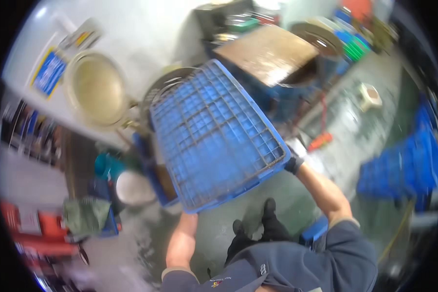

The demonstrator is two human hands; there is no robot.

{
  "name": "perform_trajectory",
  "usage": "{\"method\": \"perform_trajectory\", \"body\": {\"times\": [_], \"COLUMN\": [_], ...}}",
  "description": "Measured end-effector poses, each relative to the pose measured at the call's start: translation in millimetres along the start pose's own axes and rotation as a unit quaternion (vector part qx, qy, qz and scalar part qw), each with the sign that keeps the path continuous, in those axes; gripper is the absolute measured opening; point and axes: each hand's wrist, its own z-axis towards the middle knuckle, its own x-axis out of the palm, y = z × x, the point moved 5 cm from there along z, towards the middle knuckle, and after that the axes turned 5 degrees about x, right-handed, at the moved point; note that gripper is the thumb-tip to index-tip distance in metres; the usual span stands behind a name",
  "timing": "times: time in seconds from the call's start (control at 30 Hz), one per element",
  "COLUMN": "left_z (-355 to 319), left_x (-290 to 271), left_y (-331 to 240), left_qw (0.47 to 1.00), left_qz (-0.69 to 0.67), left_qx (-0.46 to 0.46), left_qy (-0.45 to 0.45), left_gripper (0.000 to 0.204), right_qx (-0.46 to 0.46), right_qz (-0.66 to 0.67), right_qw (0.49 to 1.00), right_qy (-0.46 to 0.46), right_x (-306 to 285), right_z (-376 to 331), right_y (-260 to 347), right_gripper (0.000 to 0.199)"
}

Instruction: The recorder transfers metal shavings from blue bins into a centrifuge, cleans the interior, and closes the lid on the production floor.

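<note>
A large blue plastic crate (224,138) is held up in front of me, tilted, with a dark ribbed grid across the face turned toward me. My right hand (294,162), in a dark glove, grips its right edge near the close corner. At the close left corner, my left forearm (182,238) runs up to the crate; the left hand itself is hidden behind it, so its fingers do not show. The crate hides part of a round dark basin-like thing (153,92) behind it.
Beyond the crate stands a bench with a brown board (270,53). A round cream lid-like disc (98,90) is at the left, above a white rounded container (134,188). Stacked blue crates (399,165) stand at the right. A pale stool (370,96) stands on the floor.
</note>
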Motion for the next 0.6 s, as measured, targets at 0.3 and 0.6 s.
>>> {"method": "perform_trajectory", "body": {"times": [0.3, 0.6], "left_z": [110.2, 136.6], "left_x": [68.3, 418.0], "left_y": [-2.6, -25.0], "left_qw": [0.964, 0.855], "left_qz": [-0.079, -0.071], "left_qx": [-0.240, -0.431], "left_qy": [0.077, 0.281], "left_gripper": [0.067, 0.064], "right_qx": [0.038, 0.044], "right_qz": [-0.513, -0.795], "right_qw": [0.747, 0.544], "right_qy": [-0.421, -0.267], "right_x": [8.3, 15.2], "right_z": [-304.7, -459.4], "right_y": [145.8, 177.4], "right_gripper": [0.048, 0.041]}}
